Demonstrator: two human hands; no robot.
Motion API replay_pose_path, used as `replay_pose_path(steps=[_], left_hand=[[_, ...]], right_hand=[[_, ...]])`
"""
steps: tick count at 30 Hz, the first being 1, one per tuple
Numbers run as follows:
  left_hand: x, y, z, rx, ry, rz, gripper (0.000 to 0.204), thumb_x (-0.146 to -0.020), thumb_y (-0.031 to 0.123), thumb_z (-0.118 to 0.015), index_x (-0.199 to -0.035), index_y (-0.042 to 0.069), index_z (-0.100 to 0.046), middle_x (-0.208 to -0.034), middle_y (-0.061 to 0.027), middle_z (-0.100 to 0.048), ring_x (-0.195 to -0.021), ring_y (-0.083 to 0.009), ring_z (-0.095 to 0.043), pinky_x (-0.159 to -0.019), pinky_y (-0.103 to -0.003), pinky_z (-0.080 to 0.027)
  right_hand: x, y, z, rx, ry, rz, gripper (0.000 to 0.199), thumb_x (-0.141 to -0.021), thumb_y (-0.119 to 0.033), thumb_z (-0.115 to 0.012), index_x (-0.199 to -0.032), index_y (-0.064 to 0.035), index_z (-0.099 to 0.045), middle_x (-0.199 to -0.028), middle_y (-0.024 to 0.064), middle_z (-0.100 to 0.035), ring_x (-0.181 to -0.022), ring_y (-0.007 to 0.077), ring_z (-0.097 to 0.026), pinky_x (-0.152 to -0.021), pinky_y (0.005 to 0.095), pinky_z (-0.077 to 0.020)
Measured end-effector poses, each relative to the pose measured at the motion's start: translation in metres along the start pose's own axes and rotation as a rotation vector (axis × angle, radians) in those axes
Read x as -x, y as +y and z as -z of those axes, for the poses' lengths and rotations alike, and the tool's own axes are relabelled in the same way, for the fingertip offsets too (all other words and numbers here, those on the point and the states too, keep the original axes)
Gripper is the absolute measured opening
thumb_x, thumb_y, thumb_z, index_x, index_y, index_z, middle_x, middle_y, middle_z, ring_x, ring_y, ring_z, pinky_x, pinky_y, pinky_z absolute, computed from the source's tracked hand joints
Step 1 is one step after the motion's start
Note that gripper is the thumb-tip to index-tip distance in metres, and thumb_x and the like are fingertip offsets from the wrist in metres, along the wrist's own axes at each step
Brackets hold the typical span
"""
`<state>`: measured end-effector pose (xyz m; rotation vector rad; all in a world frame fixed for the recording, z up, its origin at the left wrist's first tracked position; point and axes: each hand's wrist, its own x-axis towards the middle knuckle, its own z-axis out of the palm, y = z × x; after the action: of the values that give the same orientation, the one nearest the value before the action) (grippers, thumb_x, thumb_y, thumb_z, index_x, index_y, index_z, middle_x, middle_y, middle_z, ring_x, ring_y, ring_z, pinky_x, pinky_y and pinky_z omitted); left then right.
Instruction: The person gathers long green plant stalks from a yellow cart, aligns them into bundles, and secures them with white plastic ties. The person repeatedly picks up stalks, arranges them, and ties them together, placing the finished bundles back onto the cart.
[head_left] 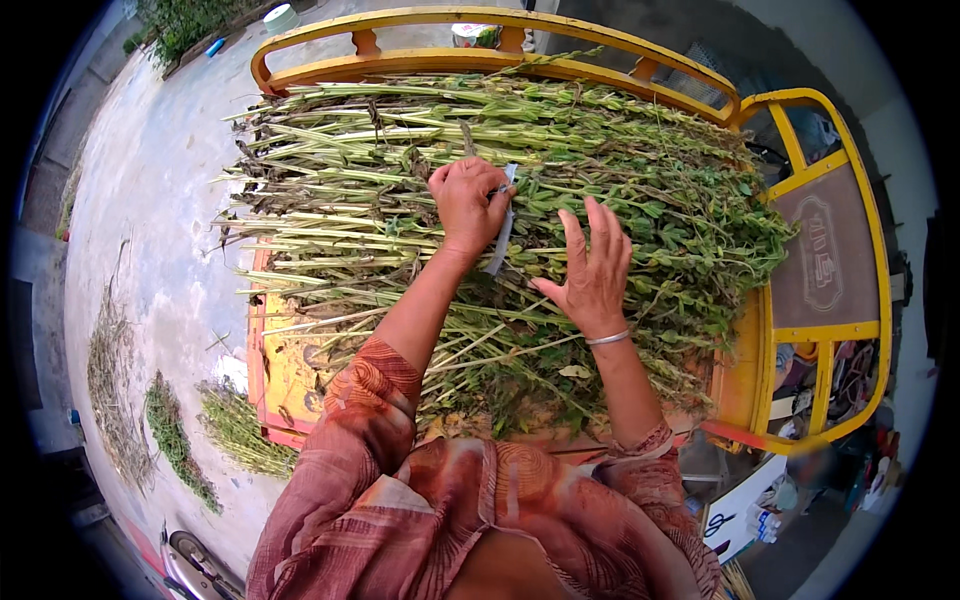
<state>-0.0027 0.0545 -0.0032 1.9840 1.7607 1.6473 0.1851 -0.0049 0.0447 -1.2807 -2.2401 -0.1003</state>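
Note:
Cut leafy stalks with green pods [660, 190] lie in a thick layer across a yellow cart bed [290, 365], their bare stems toward the left. Over the middle of the layer, my left hand [468, 205] is closed, pinching the upper part of a pale grey-blue strip [503, 240]. The strip hangs down past my thumb onto the stalks; its material is hard to tell. Just right of it, my right hand [594, 272] is raised with fingers spread and nothing in it. A silvery bracelet [607, 338] circles that wrist.
A yellow rail [400, 17] runs along the cart's far side, and a yellow-framed panel [825, 255] stands at its right end. Several plant heaps [180, 440] lie on the concrete at left. Black-handled scissors [718, 524] rest on a white surface at lower right.

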Motion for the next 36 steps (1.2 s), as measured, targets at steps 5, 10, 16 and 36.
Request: replay_pose_path(steps=[5, 10, 16, 36], left_hand=[[-0.016, 0.012, -0.015, -0.122, -0.133, 0.003, 0.011, -0.064, 0.014, -0.074, -0.067, 0.010, -0.065, -0.072, -0.0021, -0.061, -0.080, -0.0247, -0.056, -0.086, -0.039, -0.035], [-0.022, 0.003, -0.014, -0.106, -0.146, 0.110, 0.013, -0.064, 0.015, -0.074, -0.066, 0.007, -0.064, -0.072, -0.0082, -0.061, -0.075, -0.0292, -0.056, -0.080, -0.041, -0.040], [-0.013, -0.016, -0.041, -0.323, -0.123, -0.036, 0.011, -0.065, 0.014, -0.073, -0.067, 0.007, -0.064, -0.071, -0.0072, -0.061, -0.074, -0.0290, -0.055, -0.078, -0.040, -0.042], [-0.056, -0.009, -0.039, -0.225, -0.187, 0.184, 0.022, -0.068, 0.023, -0.071, -0.064, 0.003, -0.065, -0.058, -0.0159, -0.058, -0.057, -0.0353, -0.059, -0.057, -0.042, -0.047]], right_hand=[[0.033, 0.050, -0.013, 0.475, 0.051, 0.195, 0.055, -0.078, -0.009, -0.065, -0.128, -0.0211, -0.049, -0.132, 0.0108, -0.044, -0.117, 0.0308, -0.044, -0.094, 0.0469, -0.0343], [-0.041, 0.035, 0.048, 0.174, 0.193, 0.281, 0.034, -0.076, -0.002, -0.058, -0.107, -0.0148, -0.064, -0.114, 0.0076, -0.058, -0.108, 0.0248, -0.052, -0.089, 0.0416, -0.0403], [-0.043, 0.081, -0.008, 0.059, -0.142, 0.155, 0.038, -0.076, 0.001, -0.055, -0.111, -0.0112, -0.060, -0.119, 0.0084, -0.055, -0.114, 0.0270, -0.049, -0.097, 0.0462, -0.0342], [-0.075, 0.032, -0.038, 0.210, -0.341, 0.144, 0.106, -0.045, -0.051, -0.084, -0.136, -0.0193, -0.040, -0.136, 0.0093, -0.038, -0.121, 0.0316, -0.038, -0.099, 0.0509, -0.0296]])
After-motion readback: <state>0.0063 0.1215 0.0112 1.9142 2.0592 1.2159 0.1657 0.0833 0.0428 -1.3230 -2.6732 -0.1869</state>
